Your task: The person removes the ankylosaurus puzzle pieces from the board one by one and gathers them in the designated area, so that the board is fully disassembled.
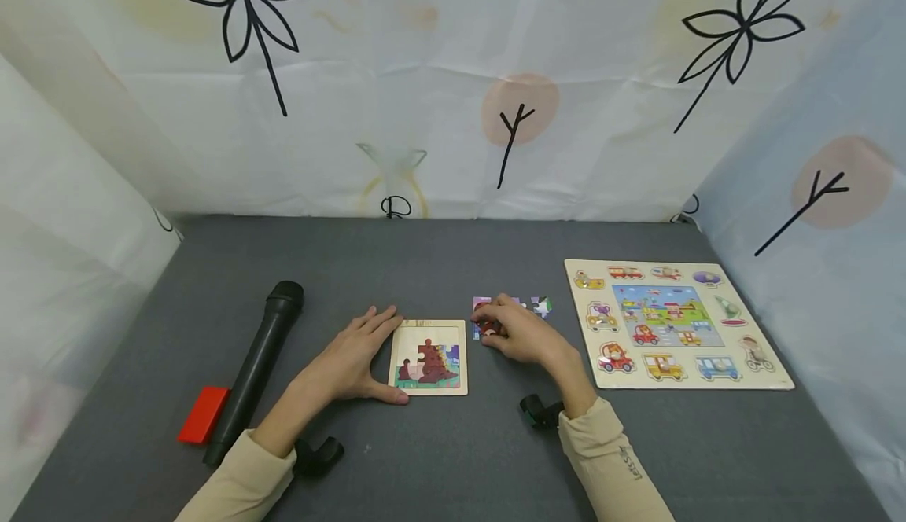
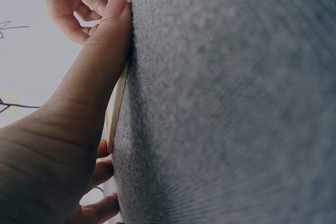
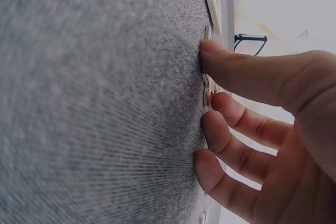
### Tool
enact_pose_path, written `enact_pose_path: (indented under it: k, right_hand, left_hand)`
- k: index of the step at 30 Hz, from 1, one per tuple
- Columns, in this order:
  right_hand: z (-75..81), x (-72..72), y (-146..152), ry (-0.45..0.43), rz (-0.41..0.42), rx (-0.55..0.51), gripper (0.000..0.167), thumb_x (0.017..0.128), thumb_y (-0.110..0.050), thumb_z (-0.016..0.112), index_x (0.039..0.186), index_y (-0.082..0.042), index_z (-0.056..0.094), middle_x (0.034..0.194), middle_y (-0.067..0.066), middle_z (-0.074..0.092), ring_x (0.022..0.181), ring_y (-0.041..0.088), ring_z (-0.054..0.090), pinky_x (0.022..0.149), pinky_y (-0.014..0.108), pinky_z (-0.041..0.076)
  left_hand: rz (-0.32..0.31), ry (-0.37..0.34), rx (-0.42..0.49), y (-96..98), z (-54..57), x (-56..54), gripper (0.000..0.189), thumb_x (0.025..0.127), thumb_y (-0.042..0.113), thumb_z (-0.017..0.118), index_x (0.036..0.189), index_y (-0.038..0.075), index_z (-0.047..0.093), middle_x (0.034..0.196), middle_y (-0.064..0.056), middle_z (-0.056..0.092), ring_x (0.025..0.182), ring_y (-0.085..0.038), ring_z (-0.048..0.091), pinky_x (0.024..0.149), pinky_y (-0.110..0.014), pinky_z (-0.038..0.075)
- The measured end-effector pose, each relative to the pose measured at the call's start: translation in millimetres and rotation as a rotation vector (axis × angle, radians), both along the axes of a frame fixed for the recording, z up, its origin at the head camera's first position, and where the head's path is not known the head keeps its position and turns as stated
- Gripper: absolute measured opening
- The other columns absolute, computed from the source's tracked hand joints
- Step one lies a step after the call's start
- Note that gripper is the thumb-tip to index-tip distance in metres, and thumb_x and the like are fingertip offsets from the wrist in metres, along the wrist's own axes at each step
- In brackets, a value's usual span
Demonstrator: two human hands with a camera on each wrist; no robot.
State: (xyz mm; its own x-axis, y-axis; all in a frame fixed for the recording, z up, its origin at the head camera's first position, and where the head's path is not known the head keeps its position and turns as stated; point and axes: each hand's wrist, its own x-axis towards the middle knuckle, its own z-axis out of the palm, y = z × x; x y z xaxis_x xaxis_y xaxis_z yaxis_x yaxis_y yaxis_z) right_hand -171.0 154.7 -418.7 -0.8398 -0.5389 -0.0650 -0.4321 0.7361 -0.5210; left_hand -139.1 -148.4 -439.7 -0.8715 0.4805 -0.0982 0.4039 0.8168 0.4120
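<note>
A small wooden puzzle board [image 1: 428, 388], partly filled with a brown animal picture, lies flat in the middle of the table. My left hand [image 1: 354, 355] rests against its left side, fingers spread at the upper left corner and thumb at the lower edge. To the right of the board are loose jigsaw pieces [image 1: 542, 306]. Over them my right hand [image 1: 522, 333] pinches a reddish-brown puzzle piece [image 1: 487, 327] between thumb and fingers, low at the table. In the right wrist view the thumb [image 3: 247, 72] and fingertips lie at the pieces' edge. The hand hides part of the pieces.
A larger wooden vehicle puzzle board [image 1: 679, 380] lies on the right. At left a black microphone [image 1: 258, 365] lies slanted, beside a red block [image 1: 204, 414]. White printed cloth [image 1: 439, 113] rises behind the grey table [image 1: 425, 270].
</note>
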Motion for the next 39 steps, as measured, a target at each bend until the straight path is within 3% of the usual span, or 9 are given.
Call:
enact_pose_path:
  k: [20, 27, 35, 39]
  right_hand:
    - [1.3, 0.7, 0.2, -0.007, -0.016, 0.012, 0.031, 0.097, -0.012, 0.070, 0.127, -0.007, 0.070, 0.109, 0.011, 0.062, 0.085, 0.016, 0.053, 0.079, 0.033, 0.047]
    - [9.6, 5.2, -2.3, 0.025, -0.044, 0.024, 0.035, 0.095, -0.013, 0.072, 0.130, -0.009, 0.069, 0.104, 0.010, 0.062, 0.080, 0.013, 0.050, 0.072, 0.029, 0.043]
    - [19.7, 10.2, -12.4, 0.053, 0.009, -0.008, 0.039, 0.094, -0.016, 0.075, 0.131, -0.006, 0.068, 0.108, 0.014, 0.063, 0.087, 0.020, 0.061, 0.078, 0.033, 0.050]
    - [22.3, 11.8, -20.5, 0.035, 0.028, -0.017, 0.039, 0.093, -0.016, 0.075, 0.131, -0.006, 0.067, 0.108, 0.014, 0.063, 0.083, 0.018, 0.058, 0.070, 0.026, 0.048]
  left_hand:
    - [-0.011, 0.017, 0.001, -0.5, 1.2, 0.9, 0.121, 0.064, 0.064, 0.090, 0.156, 0.003, 0.040, 0.164, -0.021, 0.036, 0.151, -0.051, 0.032, 0.109, -0.072, 0.038]
    - [-0.010, 0.024, -0.003, -1.1, 0.6, 1.3, 0.121, 0.064, 0.065, 0.089, 0.156, 0.004, 0.040, 0.164, -0.020, 0.037, 0.150, -0.051, 0.033, 0.108, -0.073, 0.039]
    - [-0.003, 0.009, -0.001, -0.8, -1.2, 1.2, 0.120, 0.065, 0.064, 0.090, 0.156, 0.004, 0.039, 0.165, -0.020, 0.035, 0.152, -0.050, 0.030, 0.109, -0.073, 0.038]
    - [0.000, -0.002, -0.002, -0.5, -1.2, 1.0, 0.120, 0.065, 0.064, 0.090, 0.157, 0.005, 0.039, 0.165, -0.020, 0.035, 0.152, -0.050, 0.030, 0.109, -0.074, 0.037]
